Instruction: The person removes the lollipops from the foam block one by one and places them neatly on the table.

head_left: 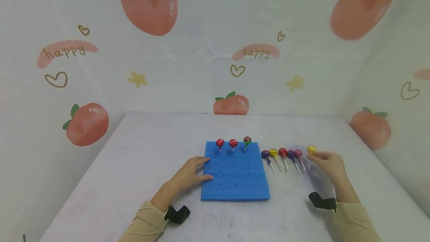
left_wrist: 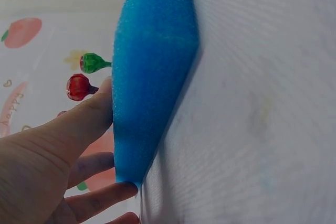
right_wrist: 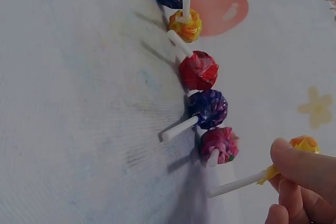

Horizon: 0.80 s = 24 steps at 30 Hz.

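My right hand (head_left: 330, 164) pinches a yellow lollipop (head_left: 311, 149) just under its wrapped head; in the right wrist view its white stick (right_wrist: 237, 184) points away from the fingers. My left hand (head_left: 190, 173) rests on the left edge of a blue foam board (head_left: 235, 193), thumb and fingers spread over the rim. Small holes dot the board in rows. Along its far row stand two red lollipops (head_left: 220, 143) and a green-and-red lollipop (head_left: 247, 140), upright on their sticks.
To the right of the board, several lollipops lie in a row on the white table (head_left: 117, 182): a purple one (head_left: 265, 154), a yellow one (head_left: 273, 152), a red one (head_left: 283, 152), another purple one (head_left: 291, 154) and a pink one (head_left: 298, 153). A printed curtain (head_left: 201, 47) hangs behind.
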Motion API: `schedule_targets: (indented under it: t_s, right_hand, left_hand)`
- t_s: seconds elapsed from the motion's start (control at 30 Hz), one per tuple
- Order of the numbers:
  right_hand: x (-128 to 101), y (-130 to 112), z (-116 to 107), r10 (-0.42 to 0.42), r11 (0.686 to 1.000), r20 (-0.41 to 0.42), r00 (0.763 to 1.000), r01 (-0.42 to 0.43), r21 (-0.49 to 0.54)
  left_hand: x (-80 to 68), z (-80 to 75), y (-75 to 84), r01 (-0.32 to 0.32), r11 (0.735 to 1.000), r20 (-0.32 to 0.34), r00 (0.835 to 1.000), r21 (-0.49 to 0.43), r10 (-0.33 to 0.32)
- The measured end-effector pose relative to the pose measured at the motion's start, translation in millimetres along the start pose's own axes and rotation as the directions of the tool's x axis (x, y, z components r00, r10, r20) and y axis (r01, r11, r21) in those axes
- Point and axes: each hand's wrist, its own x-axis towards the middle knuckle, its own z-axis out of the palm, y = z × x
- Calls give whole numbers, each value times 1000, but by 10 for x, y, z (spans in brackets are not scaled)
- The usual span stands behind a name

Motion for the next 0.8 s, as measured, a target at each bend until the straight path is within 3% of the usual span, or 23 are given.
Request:
schedule_targets:
  t_s: [0.27,0.5,0.8]
  right_hand:
    - [58,36,10,28,1000,3,1000,-28,-6]
    - [108,69,24,121,992,62,991,-122,14]
    - [119,76,29,70,998,29,997,-70,-7]
  left_hand:
    - [0,-1,-4,-10,1000,-3,1000,9,10]
    - [-1,0,8,0,1000,0,1000,14,0]
    - [-3,-9,20,14,1000,7,1000,4,-14]
